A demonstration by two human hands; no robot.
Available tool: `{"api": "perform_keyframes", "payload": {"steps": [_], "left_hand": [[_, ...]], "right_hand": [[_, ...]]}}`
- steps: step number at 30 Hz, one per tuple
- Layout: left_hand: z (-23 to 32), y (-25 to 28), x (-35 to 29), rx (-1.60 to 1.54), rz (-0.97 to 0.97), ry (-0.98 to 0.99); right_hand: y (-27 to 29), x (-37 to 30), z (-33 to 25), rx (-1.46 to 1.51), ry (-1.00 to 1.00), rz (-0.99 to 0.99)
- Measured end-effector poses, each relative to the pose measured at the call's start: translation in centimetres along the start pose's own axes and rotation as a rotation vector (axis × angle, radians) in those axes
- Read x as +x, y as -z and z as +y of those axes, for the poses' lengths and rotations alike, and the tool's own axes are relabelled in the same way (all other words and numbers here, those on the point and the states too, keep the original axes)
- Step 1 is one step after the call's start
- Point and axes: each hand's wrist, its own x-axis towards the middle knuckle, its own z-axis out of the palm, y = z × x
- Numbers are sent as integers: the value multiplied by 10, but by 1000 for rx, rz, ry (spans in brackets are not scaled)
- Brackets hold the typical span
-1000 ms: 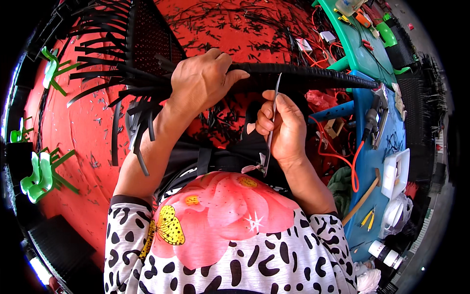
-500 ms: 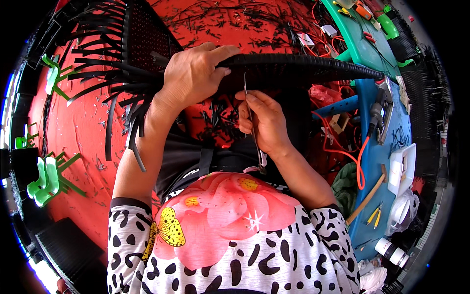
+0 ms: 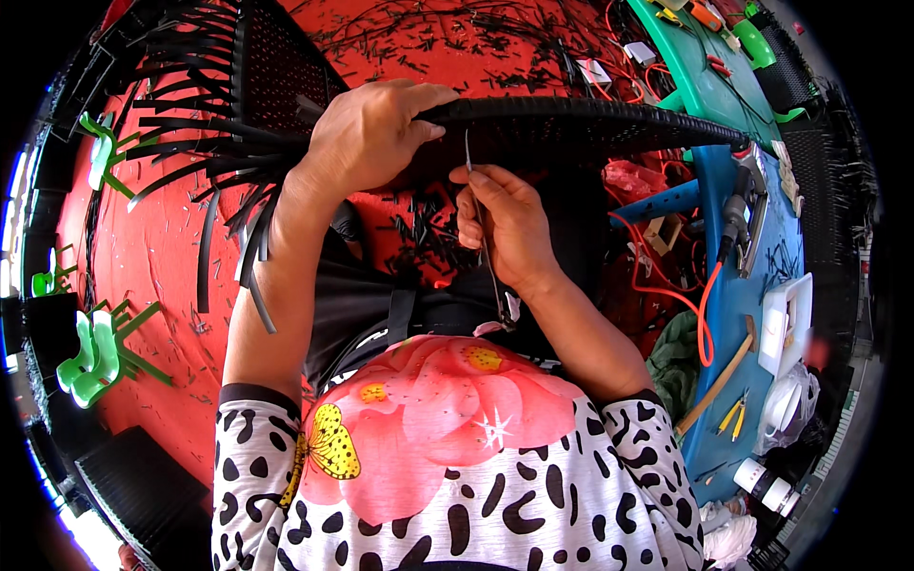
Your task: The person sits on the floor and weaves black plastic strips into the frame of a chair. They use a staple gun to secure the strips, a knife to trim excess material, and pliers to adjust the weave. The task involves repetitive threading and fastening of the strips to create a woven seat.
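Note:
A black woven wicker piece (image 3: pixel 571 122) with a bound rim stretches across the upper middle. My left hand (image 3: pixel 367 133) is closed over its rim near the left end, thumb on the near side and fingers over the top. Loose black strips (image 3: pixel 195 147) fan out from the weave left of that wrist. Just below the rim, my right hand (image 3: pixel 505 214) pinches a long, thin dark strip (image 3: pixel 489 262) with a shiny face. Its upper tip reaches up close to the rim, and its lower end hangs toward my lap. Whether that tip touches the weave I cannot tell.
Black strip offcuts (image 3: pixel 428 224) litter the red floor (image 3: pixel 124 238). At right, a blue bench (image 3: pixel 709 419) bears an air stapler (image 3: pixel 738 214) with an orange hose, a hammer (image 3: pixel 719 381), yellow-handled pliers (image 3: pixel 731 419) and a white tray (image 3: pixel 785 324). Green stools (image 3: pixel 95 357) stand left.
Both hands have shifted slightly left, the right one also a little up along with the thin strip. The left hand keeps its hold on the wicker rim.

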Motion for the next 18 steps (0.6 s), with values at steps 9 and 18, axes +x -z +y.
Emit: {"api": "perform_keyframes", "payload": {"steps": [9, 18], "left_hand": [[5, 1, 4, -18, -38, 28], [8, -9, 10, 85, -4, 12]], "right_hand": [[1, 1, -1, -8, -4, -14], [6, -3, 4, 1, -6, -26]]}}
